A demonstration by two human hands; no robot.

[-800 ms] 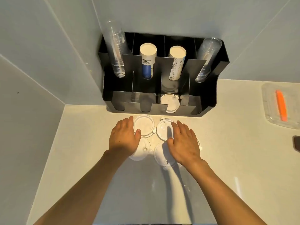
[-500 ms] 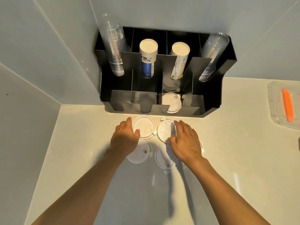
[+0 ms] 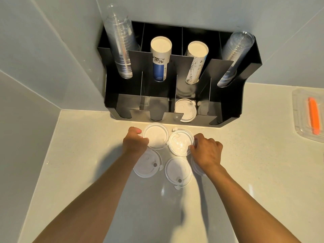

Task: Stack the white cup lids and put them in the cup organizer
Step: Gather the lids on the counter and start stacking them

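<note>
**5 loose lids lying in front of the cup organizer, both hands pinching at the 2 nearest it**

5 white lids are lying on the pale counter just in front of the black cup organizer, and 1 more lid is already sitting inside it, in the 3rd low front compartment from the left.

Starting at the organizer's left end, a stack of clear cups is leaning in the rear slot. In front of that side, the left hand is curling its fingers together on the left edge of the far-left lid, with the thumb touching the rim. Nearer the person than this lid, the near-left lid is lying flat, partly hidden under the left wrist.

Toward the organizer's middle, a blue-banded paper cup stack and a printed paper cup stack are standing in the 2 central rear slots. In front of them, the far-right lid is touching the far-left lid, and the near-middle lid is lying just behind it, toward the person.

Further right, the right hand is closing its fingertips on the right rim of the far-right lid. A 5th lid is peeking out from under that hand. A 2nd stack of clear cups is leaning in the organizer's right rear slot. Well to the right of the organizer, a clear tray is holding an orange object.
</note>
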